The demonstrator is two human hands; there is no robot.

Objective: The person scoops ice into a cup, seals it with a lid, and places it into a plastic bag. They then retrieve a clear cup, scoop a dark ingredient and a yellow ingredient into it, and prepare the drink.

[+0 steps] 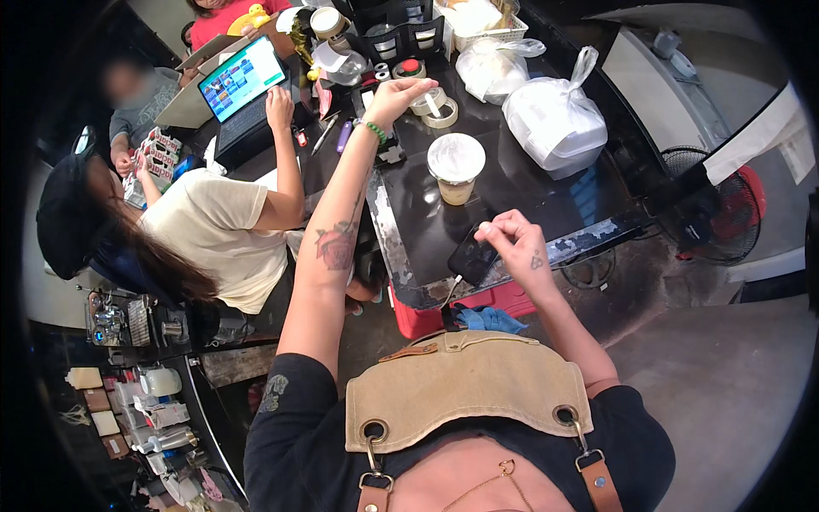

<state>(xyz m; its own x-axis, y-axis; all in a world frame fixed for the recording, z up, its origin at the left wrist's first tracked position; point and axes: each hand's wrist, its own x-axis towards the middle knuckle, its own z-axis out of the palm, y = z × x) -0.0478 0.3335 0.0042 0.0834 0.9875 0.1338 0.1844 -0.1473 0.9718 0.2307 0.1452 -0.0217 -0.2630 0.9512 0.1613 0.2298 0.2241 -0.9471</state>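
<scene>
My left hand (398, 102) reaches over the black table with its fingertips together, just above two rolls of tape (441, 117). A short white strip shows below those fingertips; whether it is held cannot be made out. My right hand (515, 246) hovers near the table's front edge, thumb and forefinger pinched; anything thin between them is too small to tell. Between the hands stands a lidded plastic cup (456, 168) with a pale yellow drink and a whitish top. Below my right hand lies a black phone (472, 257) with a white cable plugged in.
Tied white plastic bags (556, 121) hold containers at the right. At the left a person in a black cap (70, 211) touches a laptop (243, 96); two people are beyond. A purple vape-like object (345, 136) and a pen (325, 135) lie nearby. A fan (710, 205) stands right.
</scene>
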